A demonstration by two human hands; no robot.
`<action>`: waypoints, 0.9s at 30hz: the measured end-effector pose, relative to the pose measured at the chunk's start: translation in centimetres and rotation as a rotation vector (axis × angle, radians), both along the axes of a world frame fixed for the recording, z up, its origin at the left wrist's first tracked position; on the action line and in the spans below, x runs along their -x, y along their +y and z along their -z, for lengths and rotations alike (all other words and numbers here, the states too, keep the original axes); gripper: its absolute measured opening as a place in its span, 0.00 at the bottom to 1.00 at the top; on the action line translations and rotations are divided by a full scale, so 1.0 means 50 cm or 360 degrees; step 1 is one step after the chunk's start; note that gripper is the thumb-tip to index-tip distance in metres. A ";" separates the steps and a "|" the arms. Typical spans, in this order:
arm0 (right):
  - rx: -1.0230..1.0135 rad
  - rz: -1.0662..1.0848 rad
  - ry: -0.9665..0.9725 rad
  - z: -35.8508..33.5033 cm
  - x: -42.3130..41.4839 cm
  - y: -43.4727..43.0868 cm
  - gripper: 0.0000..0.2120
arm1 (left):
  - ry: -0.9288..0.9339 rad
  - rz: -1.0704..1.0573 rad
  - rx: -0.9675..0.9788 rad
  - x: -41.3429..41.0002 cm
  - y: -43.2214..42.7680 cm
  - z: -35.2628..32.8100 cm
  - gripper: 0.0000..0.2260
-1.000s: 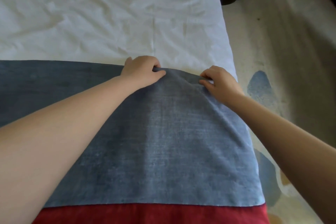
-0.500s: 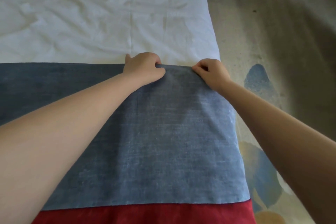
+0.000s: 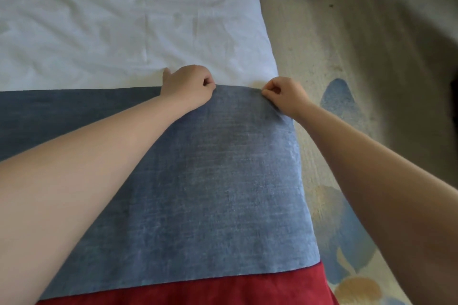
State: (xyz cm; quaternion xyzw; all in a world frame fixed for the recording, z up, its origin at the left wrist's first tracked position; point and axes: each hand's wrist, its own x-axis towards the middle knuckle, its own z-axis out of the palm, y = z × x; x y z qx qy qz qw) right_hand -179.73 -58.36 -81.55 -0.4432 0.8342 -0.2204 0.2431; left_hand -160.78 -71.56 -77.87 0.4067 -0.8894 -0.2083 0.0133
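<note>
Pinching the far edge of the blue cloth [image 3: 218, 181], my left hand [image 3: 187, 86] and right hand [image 3: 285, 95] clamp their fingers on it; it lies flat on the bed's white sheet [image 3: 124, 20].

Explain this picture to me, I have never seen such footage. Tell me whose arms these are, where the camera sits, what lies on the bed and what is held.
No machine here: the camera is worn on a person's head and looks down, so both bare arms are that person's own. A white sheet covers the bed. On it lies a blue cloth, with a red cloth at its near edge. The left hand and the right hand each pinch the blue cloth's far edge with curled fingers. A patterned rug lies right of the bed.
</note>
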 end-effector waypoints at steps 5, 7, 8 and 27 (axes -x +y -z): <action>-0.0136 -0.0203 0.0116 -0.007 0.033 0.036 0.06 | 0.0021 0.0079 -0.0073 0.010 -0.002 -0.002 0.10; -0.0137 -0.0270 0.0128 -0.012 0.034 0.040 0.06 | 0.0025 0.0076 -0.0069 0.018 0.002 -0.001 0.09; -0.0127 -0.0295 0.0127 -0.014 0.035 0.042 0.06 | 0.0019 0.0063 -0.0065 0.021 0.004 0.000 0.09; -0.0320 0.0009 0.0214 0.030 0.051 0.064 0.12 | 0.0195 0.0225 0.0078 0.060 0.038 0.017 0.09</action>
